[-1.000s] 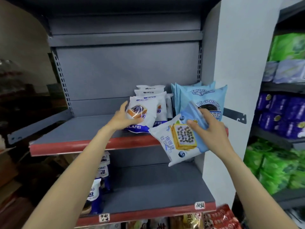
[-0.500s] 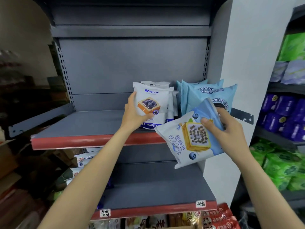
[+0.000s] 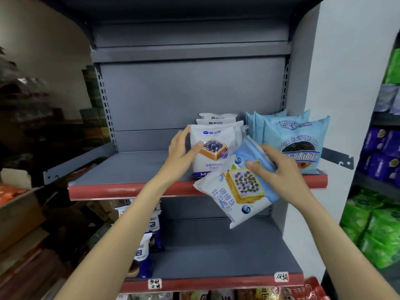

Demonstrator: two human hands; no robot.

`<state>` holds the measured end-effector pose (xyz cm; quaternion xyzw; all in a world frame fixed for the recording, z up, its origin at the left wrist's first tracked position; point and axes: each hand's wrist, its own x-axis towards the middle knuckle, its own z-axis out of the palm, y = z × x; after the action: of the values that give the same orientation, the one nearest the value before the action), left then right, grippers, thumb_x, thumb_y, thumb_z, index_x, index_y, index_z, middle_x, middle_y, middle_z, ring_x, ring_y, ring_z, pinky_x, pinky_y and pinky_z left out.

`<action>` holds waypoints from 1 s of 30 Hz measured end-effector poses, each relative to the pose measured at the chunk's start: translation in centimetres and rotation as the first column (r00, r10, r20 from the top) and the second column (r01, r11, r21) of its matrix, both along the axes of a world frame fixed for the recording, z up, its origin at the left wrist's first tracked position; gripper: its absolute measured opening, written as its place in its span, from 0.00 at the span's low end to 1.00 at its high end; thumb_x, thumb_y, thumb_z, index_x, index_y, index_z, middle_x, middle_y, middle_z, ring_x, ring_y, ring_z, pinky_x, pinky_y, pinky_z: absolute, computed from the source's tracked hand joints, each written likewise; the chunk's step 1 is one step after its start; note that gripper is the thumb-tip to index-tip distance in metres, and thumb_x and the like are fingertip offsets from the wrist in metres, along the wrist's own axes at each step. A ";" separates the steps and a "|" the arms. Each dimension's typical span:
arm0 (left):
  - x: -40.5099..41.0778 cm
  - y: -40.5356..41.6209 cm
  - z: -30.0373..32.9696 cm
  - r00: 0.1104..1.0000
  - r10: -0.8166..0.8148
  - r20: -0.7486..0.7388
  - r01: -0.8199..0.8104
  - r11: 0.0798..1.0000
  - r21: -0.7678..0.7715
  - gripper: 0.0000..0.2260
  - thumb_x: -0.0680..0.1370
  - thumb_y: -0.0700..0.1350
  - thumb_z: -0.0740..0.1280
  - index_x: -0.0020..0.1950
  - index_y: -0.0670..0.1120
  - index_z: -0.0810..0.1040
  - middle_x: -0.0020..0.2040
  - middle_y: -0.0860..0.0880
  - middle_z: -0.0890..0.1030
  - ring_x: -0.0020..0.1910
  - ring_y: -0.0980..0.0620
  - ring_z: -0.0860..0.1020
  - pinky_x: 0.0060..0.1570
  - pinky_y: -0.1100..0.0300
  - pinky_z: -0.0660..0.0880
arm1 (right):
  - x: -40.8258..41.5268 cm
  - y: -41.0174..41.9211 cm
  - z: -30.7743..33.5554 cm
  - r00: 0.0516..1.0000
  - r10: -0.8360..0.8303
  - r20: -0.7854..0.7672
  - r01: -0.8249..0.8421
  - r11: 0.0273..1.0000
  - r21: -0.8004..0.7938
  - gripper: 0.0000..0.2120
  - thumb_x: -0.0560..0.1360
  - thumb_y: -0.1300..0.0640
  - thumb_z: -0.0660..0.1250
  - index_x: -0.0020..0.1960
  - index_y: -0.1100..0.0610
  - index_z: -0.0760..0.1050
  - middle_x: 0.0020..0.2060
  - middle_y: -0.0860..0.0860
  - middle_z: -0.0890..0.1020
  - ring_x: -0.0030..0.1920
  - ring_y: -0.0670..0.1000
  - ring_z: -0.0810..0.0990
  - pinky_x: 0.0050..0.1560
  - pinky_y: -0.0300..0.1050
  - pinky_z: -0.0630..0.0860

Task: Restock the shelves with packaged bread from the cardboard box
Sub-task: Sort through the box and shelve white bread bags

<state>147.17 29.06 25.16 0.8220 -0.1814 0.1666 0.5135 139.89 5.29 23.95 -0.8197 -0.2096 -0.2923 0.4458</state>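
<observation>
Hands of a person reach into a grey metal shelving unit with red front edges. On the upper shelf (image 3: 129,169), the left hand (image 3: 179,152) rests against the left side of an upright white blueberry toast packet (image 3: 213,148), fingers straight along its edge and thumb laid across its front; its grip is released rather than clenched. That packet stands at the front of a short row of like white packets (image 3: 217,118), just beside a row of light-blue bread packets (image 3: 290,139) standing on the shelf's right end. The right hand (image 3: 279,169) grasps a white-and-blue bread packet (image 3: 236,191) by its upper right corner, thumb on the front and fingers curled behind. This packet hangs tilted in the air before the shelf's red edge, overlapping the lower corner of the toast packet, and lies on no shelf. On the lower shelf (image 3: 216,252), navy-and-white packets (image 3: 147,250) stand at the left, partly hidden by the left forearm. Green packages (image 3: 376,230) and purple packages (image 3: 381,152) fill a neighbouring rack at right. A cardboard box (image 3: 19,215) sits at the left edge.
</observation>
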 end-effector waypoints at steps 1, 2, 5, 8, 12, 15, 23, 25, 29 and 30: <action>-1.4 0.9 0.2 0.994 -0.107 0.009 0.106 0.993 0.053 0.35 0.72 0.63 0.65 0.75 0.59 0.54 0.74 0.55 0.60 0.74 0.57 0.57 0.72 0.52 0.57 | 0.2 1.2 1.1 0.999 0.038 0.003 -0.038 0.998 -0.049 0.05 0.73 0.48 0.68 0.47 0.42 0.73 0.34 0.38 0.78 0.33 0.37 0.74 0.34 0.30 0.67; -3.0 1.8 0.5 0.979 -0.203 -0.033 0.206 0.971 0.125 0.38 0.68 0.64 0.67 0.74 0.60 0.54 0.72 0.57 0.64 0.72 0.60 0.61 0.70 0.55 0.60 | 0.5 2.6 2.3 0.998 0.070 0.004 -0.069 0.993 -0.092 0.05 0.73 0.48 0.69 0.46 0.43 0.72 0.32 0.38 0.77 0.31 0.37 0.73 0.34 0.30 0.67; -4.8 4.6 0.5 0.951 -0.290 -0.107 0.307 0.926 0.219 0.45 0.68 0.52 0.76 0.74 0.62 0.49 0.65 0.62 0.71 0.63 0.62 0.73 0.62 0.58 0.72 | 2.6 7.6 5.8 0.990 0.135 0.037 -0.123 0.965 -0.233 0.08 0.74 0.47 0.68 0.41 0.42 0.68 0.30 0.40 0.75 0.31 0.40 0.71 0.34 0.33 0.65; -3.7 8.5 1.2 0.991 -0.134 -0.015 0.134 0.990 0.031 0.42 0.71 0.42 0.75 0.74 0.59 0.51 0.61 0.55 0.77 0.56 0.57 0.79 0.56 0.54 0.77 | 5.7 12.3 8.0 0.987 0.136 0.084 -0.105 0.949 -0.297 0.10 0.73 0.42 0.67 0.52 0.41 0.71 0.41 0.45 0.79 0.42 0.46 0.77 0.43 0.47 0.72; -0.7 13.8 2.3 0.997 0.037 0.073 -0.023 0.981 -0.193 0.35 0.71 0.40 0.74 0.71 0.55 0.57 0.61 0.59 0.74 0.58 0.56 0.77 0.59 0.48 0.75 | 8.9 16.9 8.6 0.976 0.008 0.218 0.018 0.993 -0.116 0.28 0.73 0.47 0.69 0.69 0.48 0.65 0.63 0.50 0.72 0.64 0.51 0.68 0.59 0.44 0.66; 2.4 15.7 3.3 0.991 0.118 0.070 -0.092 0.951 -0.294 0.32 0.73 0.39 0.72 0.70 0.54 0.58 0.61 0.54 0.75 0.58 0.56 0.77 0.61 0.51 0.73 | 11.0 19.5 7.1 0.989 -0.026 0.142 0.023 0.999 0.022 0.28 0.72 0.55 0.70 0.69 0.48 0.64 0.65 0.53 0.68 0.64 0.54 0.68 0.59 0.44 0.65; 13.0 16.0 3.2 0.993 0.077 -0.093 -0.104 0.936 -0.336 0.33 0.76 0.32 0.65 0.75 0.50 0.54 0.66 0.48 0.72 0.63 0.50 0.73 0.60 0.55 0.72 | 18.5 24.5 3.9 0.947 0.101 -0.306 -0.053 0.986 0.160 0.36 0.73 0.65 0.63 0.74 0.45 0.52 0.61 0.53 0.76 0.52 0.54 0.75 0.48 0.46 0.74; 15.3 15.8 2.6 0.990 0.050 -0.129 -0.076 0.977 -0.202 0.34 0.74 0.29 0.62 0.74 0.51 0.56 0.64 0.48 0.74 0.62 0.50 0.74 0.57 0.58 0.73 | 20.6 24.7 3.1 0.948 0.024 -0.317 0.033 0.984 0.173 0.37 0.73 0.66 0.62 0.74 0.45 0.51 0.59 0.55 0.76 0.51 0.54 0.76 0.49 0.49 0.76; 18.9 15.7 1.2 0.989 0.131 -0.074 -0.120 0.983 0.139 0.35 0.69 0.35 0.68 0.73 0.53 0.61 0.59 0.48 0.77 0.60 0.48 0.75 0.62 0.51 0.72 | 24.1 24.5 1.4 0.921 -0.146 -0.360 0.184 0.980 0.073 0.38 0.73 0.66 0.61 0.74 0.43 0.49 0.60 0.56 0.71 0.55 0.55 0.74 0.46 0.46 0.72; 19.6 15.6 0.9 0.987 0.153 -0.047 -0.140 0.968 0.207 0.37 0.69 0.36 0.70 0.74 0.52 0.59 0.60 0.49 0.77 0.61 0.48 0.75 0.61 0.50 0.72 | 24.8 24.2 1.0 0.910 -0.198 -0.363 0.214 0.977 0.005 0.38 0.73 0.65 0.62 0.75 0.44 0.48 0.62 0.57 0.69 0.58 0.57 0.72 0.50 0.48 0.72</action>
<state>166.79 44.61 26.07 0.8860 -0.1199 0.1589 0.4189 164.67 29.53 24.94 -0.8667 -0.0300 -0.1869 0.4616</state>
